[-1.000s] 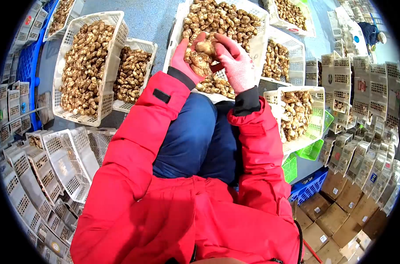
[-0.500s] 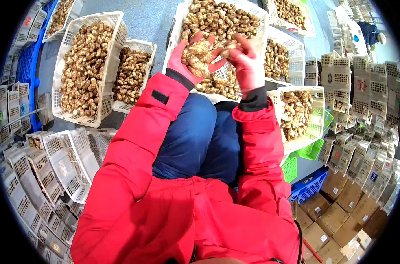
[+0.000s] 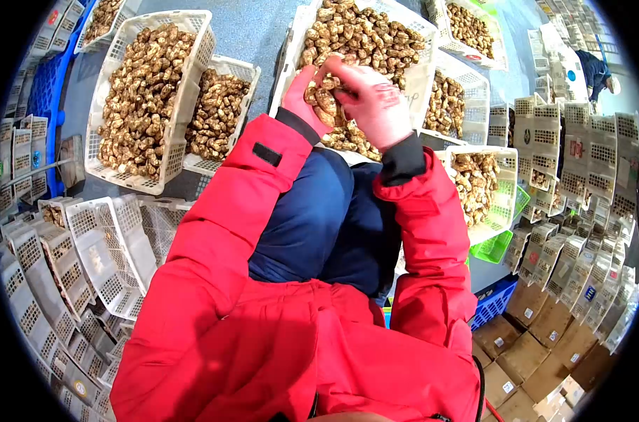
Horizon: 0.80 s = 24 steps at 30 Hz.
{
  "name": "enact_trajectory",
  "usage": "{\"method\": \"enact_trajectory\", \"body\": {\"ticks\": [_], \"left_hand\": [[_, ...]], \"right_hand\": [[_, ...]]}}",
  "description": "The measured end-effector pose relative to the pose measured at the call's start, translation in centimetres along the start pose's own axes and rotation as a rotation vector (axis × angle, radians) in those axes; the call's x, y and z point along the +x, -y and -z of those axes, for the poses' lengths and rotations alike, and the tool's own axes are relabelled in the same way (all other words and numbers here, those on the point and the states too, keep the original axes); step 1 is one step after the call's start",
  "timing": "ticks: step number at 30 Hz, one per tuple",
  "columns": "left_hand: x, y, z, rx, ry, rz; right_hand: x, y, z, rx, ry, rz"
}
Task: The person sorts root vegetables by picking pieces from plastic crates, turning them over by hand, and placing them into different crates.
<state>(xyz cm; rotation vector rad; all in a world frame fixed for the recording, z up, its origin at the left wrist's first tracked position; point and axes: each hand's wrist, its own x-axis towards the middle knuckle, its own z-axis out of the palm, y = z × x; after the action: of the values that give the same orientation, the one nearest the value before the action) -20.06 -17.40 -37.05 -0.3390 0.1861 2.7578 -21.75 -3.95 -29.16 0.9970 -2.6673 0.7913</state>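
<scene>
Over the front crate, 2 hands meet around a clump of brown tubers

Handling looks to be under way and unfinished: the brown tubers (image 3: 325,102) are up in the hands, not set down, just above the near part of the front crate (image 3: 421,91). A large heap (image 3: 361,39) lies in that crate. More heaps fill the big left crate (image 3: 193,70) and the smaller crate (image 3: 254,74) beside it, with others in the lower right crate (image 3: 506,184). Since the heaps look alike, how many pieces have been dealt with, and how many are left, I cannot tell.

The left hand (image 3: 302,102) is cupped, fingers curled around the clump from its outer side. The right hand (image 3: 381,112), in a pale glove, comes in from the other side, back of the hand up, fingers bent over the tubers; its fingertips are partly hidden, so whether they pinch a piece is unclear. The 2 forearms reach forward past the knees (image 3: 309,211), converging at the clump.
</scene>
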Motion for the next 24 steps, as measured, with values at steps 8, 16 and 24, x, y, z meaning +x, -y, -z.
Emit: {"method": "enact_trajectory", "body": {"ticks": [8, 16, 24], "left_hand": [[-2.1, -0.8, -0.8, -0.151, 0.051, 0.010], [-6.2, -4.0, -2.7, -0.061, 0.109, -0.090], [-7.5, -4.8, -1.1, -0.228, 0.077, -0.072]], "right_hand": [[7.9, 4.7, 1.9, 0.673, -0.221, -0.375], [8.1, 3.4, 0.0, 0.216, 0.459, -0.132], [5.5, 1.8, -1.5, 1.325, -0.019, -0.610]]}}
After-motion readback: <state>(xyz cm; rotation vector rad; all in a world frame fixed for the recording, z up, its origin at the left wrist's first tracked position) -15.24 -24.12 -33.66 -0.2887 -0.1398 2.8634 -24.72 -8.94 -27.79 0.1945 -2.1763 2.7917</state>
